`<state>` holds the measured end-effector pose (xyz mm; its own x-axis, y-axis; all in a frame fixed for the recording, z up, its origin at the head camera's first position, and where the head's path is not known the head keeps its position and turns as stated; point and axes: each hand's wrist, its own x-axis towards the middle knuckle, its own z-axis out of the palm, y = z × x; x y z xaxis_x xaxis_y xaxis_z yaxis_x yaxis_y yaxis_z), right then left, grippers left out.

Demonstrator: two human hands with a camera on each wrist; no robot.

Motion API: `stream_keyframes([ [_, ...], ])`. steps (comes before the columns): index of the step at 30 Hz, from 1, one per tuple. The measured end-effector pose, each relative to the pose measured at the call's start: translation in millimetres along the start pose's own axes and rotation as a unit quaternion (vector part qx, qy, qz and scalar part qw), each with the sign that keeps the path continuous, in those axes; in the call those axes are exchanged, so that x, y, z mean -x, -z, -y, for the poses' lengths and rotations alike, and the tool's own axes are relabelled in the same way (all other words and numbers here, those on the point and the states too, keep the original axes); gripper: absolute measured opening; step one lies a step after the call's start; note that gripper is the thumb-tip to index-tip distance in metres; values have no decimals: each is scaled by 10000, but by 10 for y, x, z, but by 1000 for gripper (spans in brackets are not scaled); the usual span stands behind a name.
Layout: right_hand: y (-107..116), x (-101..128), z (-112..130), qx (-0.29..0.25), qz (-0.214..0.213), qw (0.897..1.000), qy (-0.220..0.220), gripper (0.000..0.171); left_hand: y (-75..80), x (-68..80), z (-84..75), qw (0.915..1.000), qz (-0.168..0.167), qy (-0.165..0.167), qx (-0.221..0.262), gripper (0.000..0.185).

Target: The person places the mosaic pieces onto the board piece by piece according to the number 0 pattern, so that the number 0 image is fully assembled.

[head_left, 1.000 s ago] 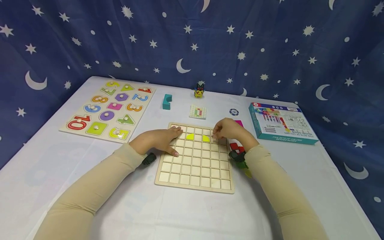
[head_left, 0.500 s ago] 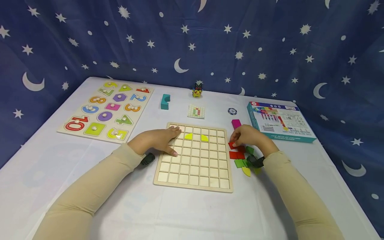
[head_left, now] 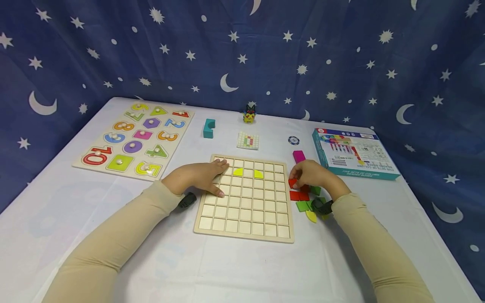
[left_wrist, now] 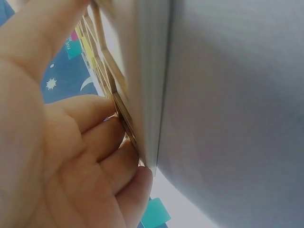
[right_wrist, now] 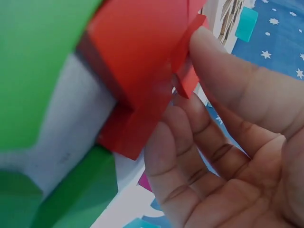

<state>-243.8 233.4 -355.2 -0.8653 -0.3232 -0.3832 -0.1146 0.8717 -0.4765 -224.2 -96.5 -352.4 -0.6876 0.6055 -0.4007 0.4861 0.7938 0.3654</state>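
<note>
My left hand (head_left: 198,176) lies with spread fingers on the left edge of a wooden grid board (head_left: 233,214); the left wrist view shows its fingertips (left_wrist: 107,105) at the board's rim. Two yellow quarter-circle tiles (head_left: 258,174) sit in separate cells of the board's second row. Just right of the board, my right hand (head_left: 312,173) pinches a red tile (right_wrist: 189,81) between thumb and fingers. More red tiles (head_left: 299,196) lie beneath and beside it, partly hidden by the hand. Green tiles (head_left: 303,206) and a yellow tile (head_left: 311,216) lie nearer the wrist.
Behind the board are a small pattern card (head_left: 248,141), a teal block (head_left: 209,128), a toy figure (head_left: 249,114) and a round chip (head_left: 293,140). A number puzzle (head_left: 132,147) lies left, a boxed set (head_left: 354,153) right. A magenta block (head_left: 298,156) stands behind my right hand.
My right hand has moved from the board's upper right cells to the red tiles on the right, and now pinches one. My left hand has stayed on the board.
</note>
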Motion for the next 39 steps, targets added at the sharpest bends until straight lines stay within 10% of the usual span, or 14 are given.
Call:
stream_keyframes([
  [39, 31, -287, 620, -619, -281, 9966, 474, 12, 0, 2, -4, 9999, 33, 95, -29, 97],
])
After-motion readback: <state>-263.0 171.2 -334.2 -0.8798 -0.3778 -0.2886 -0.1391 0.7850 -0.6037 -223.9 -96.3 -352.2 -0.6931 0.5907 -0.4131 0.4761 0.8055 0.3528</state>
